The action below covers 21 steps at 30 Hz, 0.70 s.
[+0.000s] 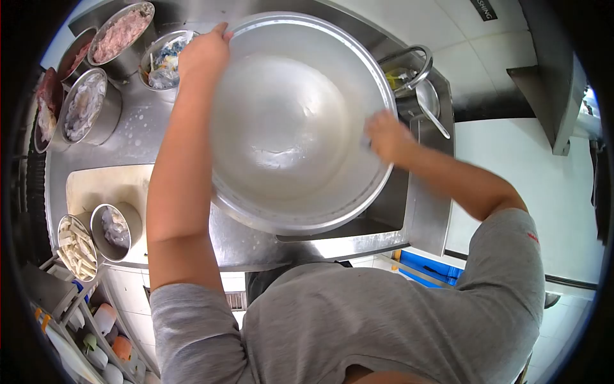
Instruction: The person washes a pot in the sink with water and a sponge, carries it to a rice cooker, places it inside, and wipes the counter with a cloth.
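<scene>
A large round metal bowl [275,185] is tilted over the sink [377,217], its inside facing me. My left hand [206,54] holds the bowl's upper left rim, with the fingers closed at the edge. Inside the bowl, near its right wall, my right hand [387,137] is bent and smeared by motion; what it holds, if anything, cannot be made out. The bowl's inner surface looks wet and shiny. Behind the bowl's right side are the curved metal faucet [419,67] and a ladle [435,115].
Metal containers of pink minced meat [121,35], pale seafood [84,109] and mixed scraps [167,61] stand at the upper left. A cutting board [80,185] lies below them, near containers of white strips [77,249] and pale pieces [115,228]. A rack [70,301] stands lower left.
</scene>
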Each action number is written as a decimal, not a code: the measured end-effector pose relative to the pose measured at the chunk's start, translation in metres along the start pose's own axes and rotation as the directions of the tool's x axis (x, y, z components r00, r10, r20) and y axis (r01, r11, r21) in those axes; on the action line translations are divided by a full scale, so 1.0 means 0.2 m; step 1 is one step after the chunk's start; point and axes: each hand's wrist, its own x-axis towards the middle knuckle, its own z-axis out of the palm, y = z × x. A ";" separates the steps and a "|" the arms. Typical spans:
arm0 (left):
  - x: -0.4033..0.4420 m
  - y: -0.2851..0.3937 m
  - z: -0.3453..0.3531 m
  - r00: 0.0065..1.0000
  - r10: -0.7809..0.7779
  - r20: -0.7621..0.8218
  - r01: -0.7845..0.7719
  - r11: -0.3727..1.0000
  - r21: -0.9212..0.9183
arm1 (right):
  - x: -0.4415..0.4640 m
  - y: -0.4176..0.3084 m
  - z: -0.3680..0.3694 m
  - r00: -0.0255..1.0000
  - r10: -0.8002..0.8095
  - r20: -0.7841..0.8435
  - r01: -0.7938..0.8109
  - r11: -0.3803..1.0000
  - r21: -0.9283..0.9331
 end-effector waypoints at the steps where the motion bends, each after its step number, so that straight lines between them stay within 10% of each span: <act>1: 0.00 0.00 -0.01 1.000 0.003 0.004 -0.003 1.000 0.014 | 0.09 0.14 0.05 0.970 0.009 -0.242 -0.057 0.980 -0.191; 6: 0.01 -0.02 0.03 0.999 0.023 -0.027 -0.022 0.999 0.029 | 0.84 0.47 -0.29 0.704 -0.293 -0.647 0.026 0.921 -0.389; 11: 0.00 0.03 -0.01 1.000 -0.016 -0.015 0.016 0.998 0.057 | 1.40 0.01 -0.55 0.435 -0.615 -0.657 0.121 0.763 -0.635; 14: -0.01 0.03 -0.02 1.000 -0.022 -0.008 0.022 0.998 0.060 | 1.37 -0.11 -0.50 0.607 -0.544 -0.580 0.288 0.830 -0.477; 16: -0.01 0.00 0.02 0.998 0.009 -0.067 -0.006 0.999 0.046 | 1.41 -0.07 -0.33 0.805 -0.082 -0.588 0.216 0.963 0.161; 18: 0.00 -0.01 0.03 0.997 0.012 -0.078 -0.010 1.000 0.028 | 1.25 0.11 -0.11 0.822 0.089 -0.562 0.136 0.928 0.346; 20: 0.00 0.00 0.02 0.998 -0.003 -0.065 0.005 1.000 0.025 | 1.01 0.19 0.10 0.909 -0.174 -0.379 0.040 0.941 -0.335; 21: -0.01 0.00 0.01 0.998 -0.009 -0.061 0.010 1.000 0.021 | 0.90 0.16 0.13 0.963 -0.112 -0.245 0.054 0.972 -0.231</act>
